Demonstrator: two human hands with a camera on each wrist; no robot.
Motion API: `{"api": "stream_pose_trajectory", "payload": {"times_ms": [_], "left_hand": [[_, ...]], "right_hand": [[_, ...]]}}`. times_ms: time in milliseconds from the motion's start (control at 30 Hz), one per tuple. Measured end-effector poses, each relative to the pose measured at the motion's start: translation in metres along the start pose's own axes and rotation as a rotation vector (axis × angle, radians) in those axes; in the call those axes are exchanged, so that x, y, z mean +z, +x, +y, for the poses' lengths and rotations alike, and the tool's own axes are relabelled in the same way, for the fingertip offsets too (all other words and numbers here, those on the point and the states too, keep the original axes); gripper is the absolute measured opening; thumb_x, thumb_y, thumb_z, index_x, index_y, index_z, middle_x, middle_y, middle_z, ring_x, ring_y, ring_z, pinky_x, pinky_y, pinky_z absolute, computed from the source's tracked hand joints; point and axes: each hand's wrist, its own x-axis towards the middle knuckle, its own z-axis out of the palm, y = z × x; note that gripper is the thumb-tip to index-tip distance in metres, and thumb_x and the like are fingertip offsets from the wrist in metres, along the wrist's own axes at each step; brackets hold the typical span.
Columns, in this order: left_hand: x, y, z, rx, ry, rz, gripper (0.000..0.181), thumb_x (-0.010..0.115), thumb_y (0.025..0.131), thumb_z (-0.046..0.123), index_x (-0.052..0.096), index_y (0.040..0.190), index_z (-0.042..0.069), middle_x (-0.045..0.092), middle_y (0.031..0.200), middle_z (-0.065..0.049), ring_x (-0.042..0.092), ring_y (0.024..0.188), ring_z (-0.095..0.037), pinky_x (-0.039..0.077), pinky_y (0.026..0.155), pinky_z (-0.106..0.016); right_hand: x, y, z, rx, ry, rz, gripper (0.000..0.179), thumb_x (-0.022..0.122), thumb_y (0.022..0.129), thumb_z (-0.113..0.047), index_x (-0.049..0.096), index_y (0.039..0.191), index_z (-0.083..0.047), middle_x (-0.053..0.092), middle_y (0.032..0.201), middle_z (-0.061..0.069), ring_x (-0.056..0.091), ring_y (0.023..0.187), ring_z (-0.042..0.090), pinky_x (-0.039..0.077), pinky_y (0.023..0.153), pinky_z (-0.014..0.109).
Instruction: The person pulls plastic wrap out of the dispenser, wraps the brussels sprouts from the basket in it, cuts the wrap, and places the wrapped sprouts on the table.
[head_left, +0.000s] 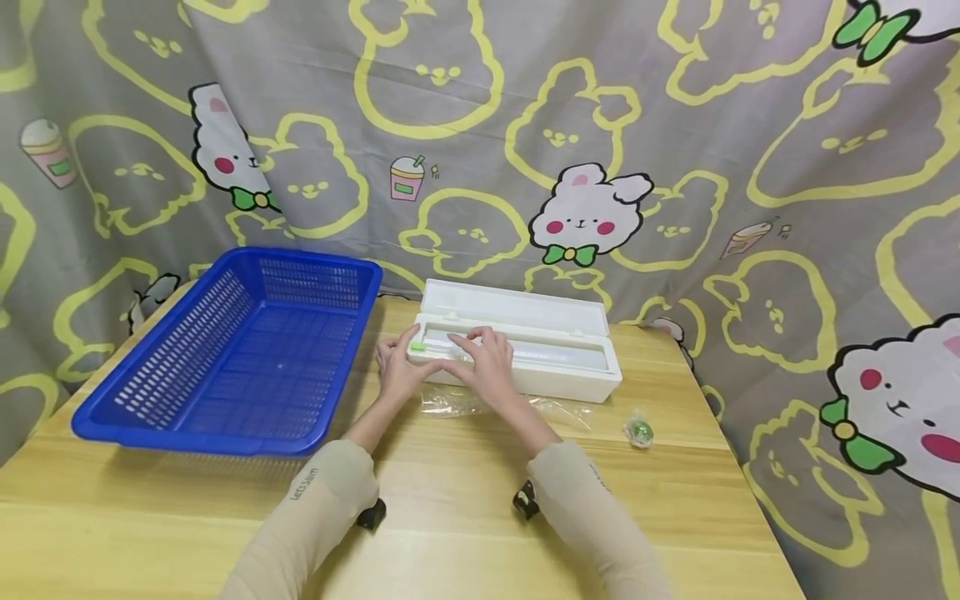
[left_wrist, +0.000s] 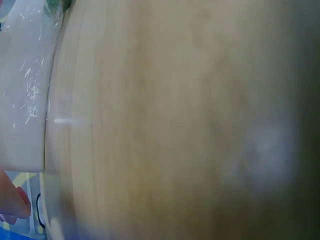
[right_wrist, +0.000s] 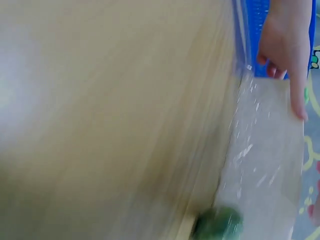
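Note:
A long white cling film dispenser box (head_left: 540,380) lies with its lid (head_left: 517,307) raised, a roll of clear film (head_left: 555,353) inside. At its left end is my left hand (head_left: 399,367), index finger beside a green slider (head_left: 417,346) and thumb along the front edge. In the right wrist view that index finger (right_wrist: 298,97) runs straight along the box. My right hand (head_left: 491,371) reaches over the box front, index finger over the roll, thumb close to the left thumb. Whether it pinches film, I cannot tell. Loose clear film (head_left: 453,404) spreads in front.
A blue plastic basket (head_left: 255,440) stands on the wooden table (head_left: 450,533) at the left. To the right of the box lies a small green item (head_left: 639,431) wrapped in clear film. A patterned curtain (head_left: 465,83) hangs behind.

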Motion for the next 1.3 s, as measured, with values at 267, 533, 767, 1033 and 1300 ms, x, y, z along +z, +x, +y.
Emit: {"api": "stream_pose_trajectory", "payload": {"times_ms": [267,533,767,1033,1300], "left_hand": [[0.002,-0.001,-0.001,-0.011,-0.034,0.024,0.078,0.082,0.062,0.024,0.047,0.132,0.017,0.033,0.118,-0.023,0.031,0.109,-0.036,0.032,0.088,-0.049],[0.006,-0.003,-0.002,-0.024,-0.019,0.013,0.078,0.080,0.062,0.024,0.046,0.132,0.018,0.033,0.121,-0.024,0.032,0.111,-0.036,0.033,0.088,-0.050],[0.005,0.001,-0.006,-0.011,-0.068,0.032,0.076,0.080,0.062,0.025,0.048,0.131,0.018,0.035,0.119,-0.025,0.032,0.111,-0.036,0.031,0.090,-0.052],[0.011,0.006,-0.017,0.045,-0.071,0.069,0.079,0.081,0.061,0.038,0.048,0.131,0.022,0.035,0.116,-0.023,0.033,0.109,-0.033,0.031,0.089,-0.049],[0.000,0.000,-0.001,-0.017,0.040,0.011,0.082,0.081,0.063,0.039,0.045,0.133,0.020,0.034,0.122,-0.024,0.033,0.112,-0.034,0.035,0.088,-0.049]], "right_hand": [[0.025,0.020,-0.015,0.023,-0.001,0.027,0.036,0.068,0.077,-0.041,0.069,0.106,-0.019,0.049,0.112,0.008,0.038,0.103,0.028,0.012,0.102,0.056],[0.036,0.024,-0.017,0.059,-0.035,0.055,0.025,0.068,0.078,-0.039,0.073,0.094,-0.020,0.051,0.107,0.006,0.041,0.100,0.026,0.004,0.101,0.065],[0.039,0.028,-0.018,0.037,-0.023,0.089,0.021,0.068,0.078,-0.037,0.074,0.088,-0.019,0.046,0.095,0.005,0.037,0.089,0.025,0.020,0.094,0.048],[0.036,0.028,-0.015,0.045,-0.032,0.095,0.021,0.069,0.077,-0.038,0.074,0.086,-0.020,0.044,0.092,0.003,0.037,0.087,0.023,0.023,0.090,0.046],[0.032,0.029,-0.011,0.040,-0.074,0.082,0.020,0.070,0.075,-0.039,0.075,0.084,-0.021,0.044,0.088,0.002,0.037,0.084,0.021,0.024,0.090,0.046]]}}
